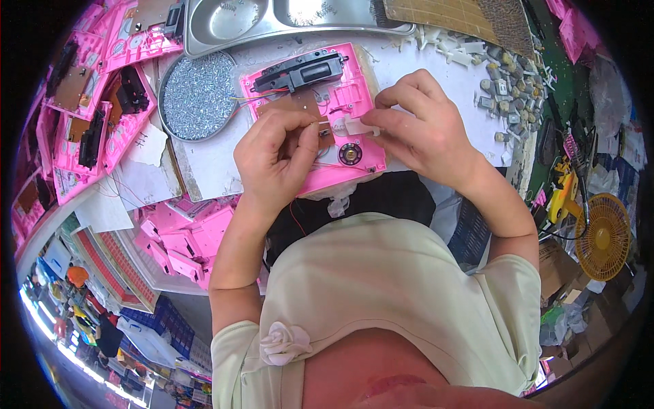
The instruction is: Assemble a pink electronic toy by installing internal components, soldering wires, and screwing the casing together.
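Note:
A pink plastic housing (320, 178) lies in front of me on the table. It carries a black mechanism block (306, 71), a brown circuit board (294, 103) and a small round black speaker (350, 154). Over its middle, my right hand (426, 126) pinches a whitish translucent plastic part (359, 126), held low against the housing. My left hand (276, 153) is beside the board, thumb and index finger brought together at a small piece that I cannot make out. Thin red and yellow wires run near the mechanism block.
A round tray of small screws (197, 95) stands left of the housing. Behind are a metal compartment tray (300, 31) and cardboard (443, 15). Small motors (505, 88) and white plastic parts (453, 51) lie at right. More pink housings (95, 129) pile up at left; a yellow fan (602, 235) stands right.

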A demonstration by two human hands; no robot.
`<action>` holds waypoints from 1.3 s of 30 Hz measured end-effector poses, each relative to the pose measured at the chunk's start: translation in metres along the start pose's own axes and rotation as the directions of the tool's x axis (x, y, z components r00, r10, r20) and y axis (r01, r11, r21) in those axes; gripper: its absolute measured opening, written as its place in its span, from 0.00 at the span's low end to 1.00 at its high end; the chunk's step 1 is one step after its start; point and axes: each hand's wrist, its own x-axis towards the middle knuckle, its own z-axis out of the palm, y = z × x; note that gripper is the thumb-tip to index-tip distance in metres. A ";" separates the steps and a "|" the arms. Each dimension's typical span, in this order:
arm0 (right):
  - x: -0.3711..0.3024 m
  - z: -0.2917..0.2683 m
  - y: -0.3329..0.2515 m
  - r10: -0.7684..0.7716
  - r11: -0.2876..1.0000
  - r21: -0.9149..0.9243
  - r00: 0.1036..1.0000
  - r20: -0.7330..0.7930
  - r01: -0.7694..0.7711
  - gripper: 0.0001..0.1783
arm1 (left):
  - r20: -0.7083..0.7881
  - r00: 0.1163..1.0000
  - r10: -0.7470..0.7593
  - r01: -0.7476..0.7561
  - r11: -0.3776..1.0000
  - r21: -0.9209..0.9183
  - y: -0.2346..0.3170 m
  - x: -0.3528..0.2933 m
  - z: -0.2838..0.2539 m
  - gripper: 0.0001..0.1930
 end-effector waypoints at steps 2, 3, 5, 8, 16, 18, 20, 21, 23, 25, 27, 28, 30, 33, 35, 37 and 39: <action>0.004 0.000 0.003 -0.068 0.997 0.033 0.997 0.021 0.067 0.17 | -0.013 1.000 0.008 -0.007 1.000 0.014 0.000 0.000 0.002 0.05; 0.004 0.001 0.007 -0.074 0.995 0.069 0.997 0.009 0.074 0.19 | -0.020 1.000 0.013 -0.012 1.000 0.020 0.000 0.000 0.002 0.05; 0.000 0.007 0.018 -0.088 0.986 0.141 0.996 -0.016 0.089 0.23 | -0.029 0.999 0.027 -0.027 1.000 0.006 0.000 0.001 0.003 0.05; -0.009 0.018 0.026 -0.028 0.971 0.236 0.998 -0.064 0.042 0.20 | -0.034 0.999 0.029 -0.029 1.000 0.013 0.000 0.001 0.004 0.05; 0.010 0.007 -0.002 0.011 0.996 -0.084 0.977 0.211 0.006 0.17 | -0.016 0.998 0.065 -0.064 0.995 0.073 0.002 0.003 0.002 0.05; 0.009 -0.001 -0.008 0.024 0.998 -0.062 0.979 0.202 -0.012 0.18 | -0.020 0.998 0.066 -0.065 0.997 0.049 0.001 0.004 0.005 0.05; 0.001 -0.010 -0.009 0.029 0.997 0.073 0.994 0.109 -0.037 0.18 | -0.005 0.995 0.100 -0.100 0.992 0.079 0.000 0.004 0.001 0.05; -0.005 -0.019 -0.005 0.066 0.997 0.044 0.996 0.068 -0.069 0.18 | -0.001 0.992 0.126 -0.126 0.990 0.071 0.000 0.007 0.002 0.05; -0.028 -0.040 0.010 0.140 0.990 -0.024 0.990 -0.016 -0.140 0.18 | 0.027 0.996 0.085 -0.087 0.993 0.081 0.002 0.003 0.000 0.05; -0.066 -0.071 0.044 0.329 0.887 -0.332 0.944 -0.034 -0.321 0.14 | 0.055 0.996 0.070 -0.074 0.994 0.077 0.009 0.003 -0.002 0.06; -0.088 -0.094 0.061 0.465 0.721 -0.473 0.860 -0.212 -0.507 0.11 | 0.117 0.986 0.116 -0.125 0.989 0.076 0.012 0.003 -0.005 0.07; -0.092 -0.100 0.067 0.489 0.696 -0.484 0.843 -0.223 -0.531 0.11 | 0.143 0.981 0.134 -0.147 0.986 0.080 0.013 0.003 -0.005 0.07; -0.093 -0.107 0.073 0.531 0.655 -0.493 0.812 -0.240 -0.573 0.11 | 0.187 0.962 0.200 -0.219 0.972 0.089 0.014 0.005 -0.003 0.08; -0.075 -0.093 0.079 0.550 0.567 -0.670 0.825 -0.125 -0.479 0.12 | 0.261 0.949 0.178 -0.210 0.973 0.101 0.023 0.004 -0.004 0.09; -0.069 -0.090 0.084 0.593 0.535 -0.706 0.801 -0.078 -0.465 0.10 | 0.270 0.947 0.177 -0.206 0.975 0.085 0.027 0.006 -0.002 0.10; -0.053 -0.089 0.080 0.559 0.590 -0.680 0.828 -0.046 -0.436 0.10 | 0.248 0.958 0.144 -0.167 0.983 0.073 0.034 0.012 -0.001 0.12; -0.034 -0.084 0.059 0.366 0.775 -0.530 0.928 -0.067 -0.344 0.13 | 0.242 0.969 0.047 -0.064 0.996 0.062 0.044 0.022 0.004 0.13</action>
